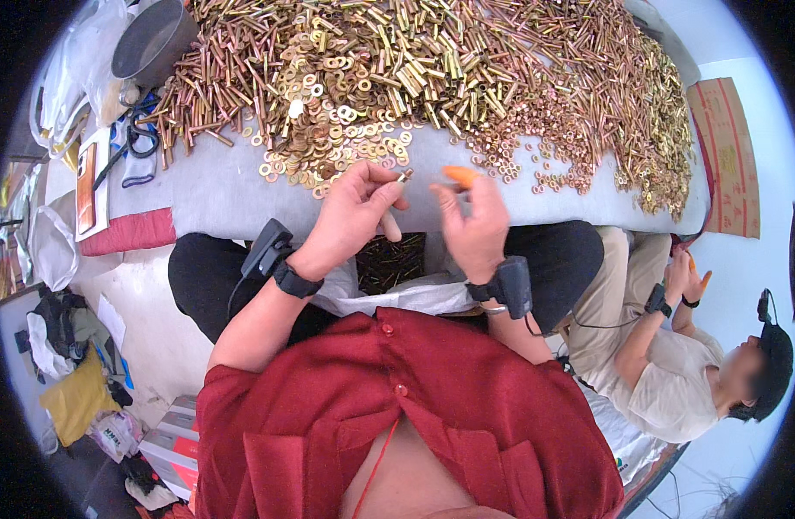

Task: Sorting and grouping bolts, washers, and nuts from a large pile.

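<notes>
My left hand (363, 203) is closed in a pinch, with a small metal bolt (405, 176) at its fingertips; only the bolt's end shows. To its right, my right hand (477, 218) is slightly smeared by motion. An orange finger cover (460, 176) sits on one of its fingers, thumb and finger look apart, and I see nothing between them. Just beyond my hands, gold-coloured washers (332, 143) lie in a loose heap on the grey table cover (229, 177). Small nuts (553, 160) are scattered past my right hand.
Metal sleeves and bolts (449, 65) pile up across the far table. At left are a grey bowl (155, 41), dark-handled scissors (138, 138) and a phone (88, 186). Between my knees sits a white sack (389, 301) with metal pieces inside. A co-worker (674, 381) sits at right.
</notes>
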The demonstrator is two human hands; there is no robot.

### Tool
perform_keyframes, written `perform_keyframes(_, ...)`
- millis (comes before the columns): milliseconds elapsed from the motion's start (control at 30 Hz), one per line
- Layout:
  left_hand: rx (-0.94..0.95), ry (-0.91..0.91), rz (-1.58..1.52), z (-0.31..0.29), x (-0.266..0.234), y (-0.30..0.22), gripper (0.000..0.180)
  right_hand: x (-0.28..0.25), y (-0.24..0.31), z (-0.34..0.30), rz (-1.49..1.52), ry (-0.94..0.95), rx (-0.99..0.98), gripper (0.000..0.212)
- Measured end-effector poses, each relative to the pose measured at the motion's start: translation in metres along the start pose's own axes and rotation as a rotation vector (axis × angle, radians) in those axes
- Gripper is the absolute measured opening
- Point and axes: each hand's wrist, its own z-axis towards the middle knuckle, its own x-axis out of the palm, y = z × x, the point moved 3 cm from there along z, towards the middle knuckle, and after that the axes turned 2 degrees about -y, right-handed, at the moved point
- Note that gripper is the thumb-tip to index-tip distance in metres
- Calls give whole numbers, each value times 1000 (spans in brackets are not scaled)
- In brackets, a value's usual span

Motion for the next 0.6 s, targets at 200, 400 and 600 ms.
perform_keyframes(200, 98, -49, 120, -1, 1, 0, 17, -20, -39, 3, -496, 29, 162, 18)
perform_keyframes(400, 105, -58, 145, -1, 1, -1, 16, -6, -22, 13, -160, 106, 175, 14)
perform_keyframes(600, 100, -45, 150, -5, 5, -2, 14, 18, 5, 4, 334, 144, 200, 18)
